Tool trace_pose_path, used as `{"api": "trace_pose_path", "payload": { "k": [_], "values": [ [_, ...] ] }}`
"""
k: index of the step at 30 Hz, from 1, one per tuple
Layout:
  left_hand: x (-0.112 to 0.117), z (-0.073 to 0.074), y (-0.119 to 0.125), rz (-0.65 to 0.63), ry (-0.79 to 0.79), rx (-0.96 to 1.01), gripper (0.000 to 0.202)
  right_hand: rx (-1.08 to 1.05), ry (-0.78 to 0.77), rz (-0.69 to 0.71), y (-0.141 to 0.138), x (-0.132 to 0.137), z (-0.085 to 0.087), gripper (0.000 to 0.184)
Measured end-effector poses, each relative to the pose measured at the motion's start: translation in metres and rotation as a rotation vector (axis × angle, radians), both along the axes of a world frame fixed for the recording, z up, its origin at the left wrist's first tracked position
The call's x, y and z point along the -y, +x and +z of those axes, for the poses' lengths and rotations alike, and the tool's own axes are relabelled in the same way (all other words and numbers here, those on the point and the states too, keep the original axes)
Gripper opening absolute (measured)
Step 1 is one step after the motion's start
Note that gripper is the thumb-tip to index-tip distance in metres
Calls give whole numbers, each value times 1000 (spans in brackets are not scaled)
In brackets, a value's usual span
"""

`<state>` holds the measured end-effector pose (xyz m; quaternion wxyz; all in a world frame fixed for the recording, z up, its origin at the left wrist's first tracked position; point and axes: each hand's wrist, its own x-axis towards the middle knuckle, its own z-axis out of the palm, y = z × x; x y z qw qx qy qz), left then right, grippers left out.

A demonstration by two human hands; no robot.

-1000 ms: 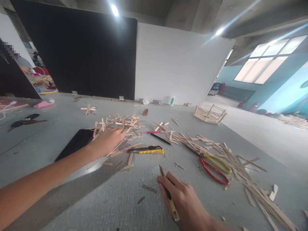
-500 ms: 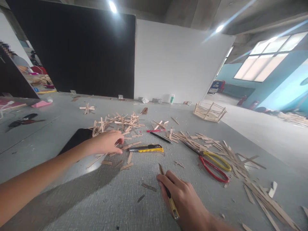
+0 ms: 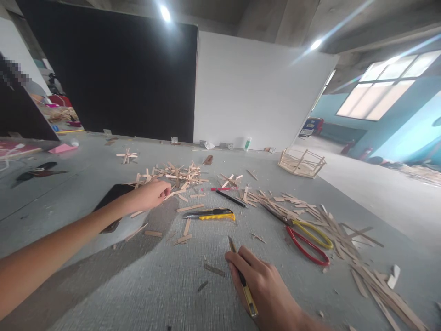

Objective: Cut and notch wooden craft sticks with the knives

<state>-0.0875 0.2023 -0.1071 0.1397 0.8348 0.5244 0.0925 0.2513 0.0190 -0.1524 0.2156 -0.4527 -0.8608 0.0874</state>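
My left hand (image 3: 149,195) is stretched out over the grey table, its fingers pinched on a thin wooden stick (image 3: 176,193) at the near edge of a pile of sticks (image 3: 172,174). My right hand (image 3: 267,287) rests low on the table, closed round a yellow utility knife (image 3: 243,281) whose blade points away from me. A second yellow utility knife (image 3: 212,214) lies between the two hands.
Red and yellow scissors (image 3: 303,234) lie to the right among more scattered sticks (image 3: 330,225). A black tablet (image 3: 113,197) sits under my left forearm. A black pen (image 3: 230,198), a red pen (image 3: 217,189) and a stick frame (image 3: 301,163) lie farther back.
My left hand drew back from the pile toward the left, closing on a stick. My right hand with the knife stayed in place.
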Motion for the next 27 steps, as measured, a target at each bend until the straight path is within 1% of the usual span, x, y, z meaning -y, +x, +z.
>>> {"api": "trace_pose_path", "payload": {
  "k": [2, 4, 7, 10, 13, 19, 24, 27],
  "values": [
    [-2, 2, 0, 8, 2, 23, 11, 3, 3, -7, 0, -1, 0, 28],
    [-4, 2, 0, 19, 5, 41, 17, 10, 8, -11, -1, -2, 1, 28],
    [-6, 0, -1, 54, 37, 28, 24, 12, 9, -5, -1, -2, 2, 27],
    [-6, -4, -1, 84, 60, -26, 20, 16, 10, -6, 0, -1, 0, 26],
    [-6, -7, 1, 88, 34, -80, 15, 15, 2, -5, 1, 0, -2, 26],
    [-5, -9, 3, 93, -6, -137, 23, 1, -20, 0, 1, -1, -2, 26],
    [-3, -8, 4, 94, -50, -124, 24, 3, 2, 4, 0, -1, -1, 28],
    [-2, -5, 6, 89, -81, -68, 23, 7, 5, 0, 0, -1, -1, 27]
  ]
}}
